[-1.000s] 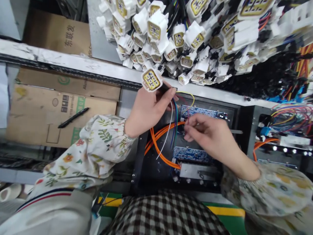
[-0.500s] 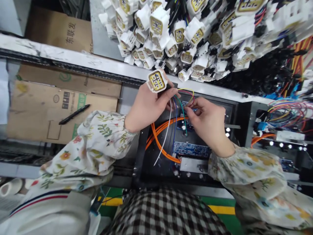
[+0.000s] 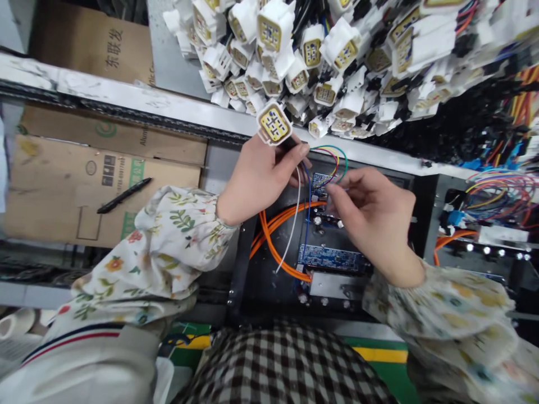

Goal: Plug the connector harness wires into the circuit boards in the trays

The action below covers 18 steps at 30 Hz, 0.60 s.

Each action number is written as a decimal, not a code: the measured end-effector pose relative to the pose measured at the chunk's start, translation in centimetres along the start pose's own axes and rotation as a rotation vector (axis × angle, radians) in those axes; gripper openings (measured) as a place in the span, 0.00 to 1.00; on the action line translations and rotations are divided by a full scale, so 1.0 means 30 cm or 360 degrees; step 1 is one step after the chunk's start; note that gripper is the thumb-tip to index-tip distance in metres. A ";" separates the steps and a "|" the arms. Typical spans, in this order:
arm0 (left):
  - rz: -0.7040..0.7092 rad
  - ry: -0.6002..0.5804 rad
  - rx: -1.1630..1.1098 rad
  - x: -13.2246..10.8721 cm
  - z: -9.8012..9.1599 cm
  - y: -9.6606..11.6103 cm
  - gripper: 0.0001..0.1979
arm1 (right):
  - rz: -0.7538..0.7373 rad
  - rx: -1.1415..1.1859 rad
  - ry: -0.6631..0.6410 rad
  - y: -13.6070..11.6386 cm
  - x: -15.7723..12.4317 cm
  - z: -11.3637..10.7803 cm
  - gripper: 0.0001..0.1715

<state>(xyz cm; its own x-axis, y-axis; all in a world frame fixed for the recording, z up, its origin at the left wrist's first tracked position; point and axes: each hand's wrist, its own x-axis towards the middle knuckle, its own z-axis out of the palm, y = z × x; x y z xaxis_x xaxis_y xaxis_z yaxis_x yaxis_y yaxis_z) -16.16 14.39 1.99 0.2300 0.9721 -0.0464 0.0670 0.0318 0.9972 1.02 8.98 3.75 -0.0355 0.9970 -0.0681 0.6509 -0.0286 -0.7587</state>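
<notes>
Left hand (image 3: pixel 256 182) with fingers clamped on one white connector (image 3: pixel 273 123); right hand (image 3: pixel 377 224) with fingertips together beside thin coloured wires (image 3: pixel 337 160) (two blue circuit boards (image 3: pixel 330 258) below those fingertips).

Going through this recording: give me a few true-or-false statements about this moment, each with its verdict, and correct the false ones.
1. The left hand holds a white connector with a yellow face. True.
2. The right hand grips the black pen. False: the pen lies on flattened cardboard, and the right hand is at thin coloured wires over a blue circuit board.
3. Thick orange cables run across the black panel. True.
4. The pile of white connectors lies nearer the person's body than the hands. False: it lies beyond the hands, past the pale metal rail.
</notes>
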 end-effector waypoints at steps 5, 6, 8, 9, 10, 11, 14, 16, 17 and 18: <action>0.0127 0.0043 0.0198 -0.012 0.001 -0.017 0.08 | -0.0292 -0.0423 0.0243 0.040 0.055 0.043 0.03; 0.0144 0.0045 0.0231 -0.013 0.000 -0.019 0.08 | -0.0292 -0.0452 0.0259 0.042 0.058 0.046 0.03; 0.0160 0.0046 0.0246 -0.013 0.000 -0.021 0.09 | -0.0275 -0.0469 0.0280 0.041 0.058 0.046 0.03; 0.0160 0.0045 0.0240 -0.012 0.000 -0.021 0.08 | -0.0270 -0.0471 0.0281 0.040 0.056 0.045 0.03; 0.0159 0.0039 0.0234 -0.011 0.000 -0.022 0.08 | -0.0277 -0.0479 0.0278 0.039 0.054 0.043 0.02; 0.0159 0.0037 0.0237 -0.010 -0.001 -0.022 0.08 | -0.0299 -0.0489 0.0268 0.039 0.053 0.041 0.02; 0.0170 0.0044 0.0309 -0.007 -0.003 -0.024 0.08 | -0.0367 -0.0499 0.0191 0.038 0.052 0.036 0.02; 0.0177 0.0060 0.0339 -0.005 -0.003 -0.021 0.08 | -0.0365 -0.0497 0.0159 0.035 0.052 0.032 0.02; 0.0173 0.0071 0.0331 -0.004 -0.001 -0.018 0.08 | -0.0349 -0.0499 0.0143 0.032 0.052 0.031 0.02; 0.0168 0.0086 0.0310 -0.003 0.002 -0.014 0.08 | -0.0333 -0.0504 0.0128 0.029 0.052 0.029 0.02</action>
<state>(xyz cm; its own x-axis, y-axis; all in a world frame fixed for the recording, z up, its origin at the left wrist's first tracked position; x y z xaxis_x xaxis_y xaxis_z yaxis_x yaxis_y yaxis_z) -16.14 14.28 1.57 0.1937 0.9788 0.0661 0.2329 -0.1114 0.9661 0.87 10.44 2.41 -0.1408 0.9818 0.1276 0.8383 0.1868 -0.5122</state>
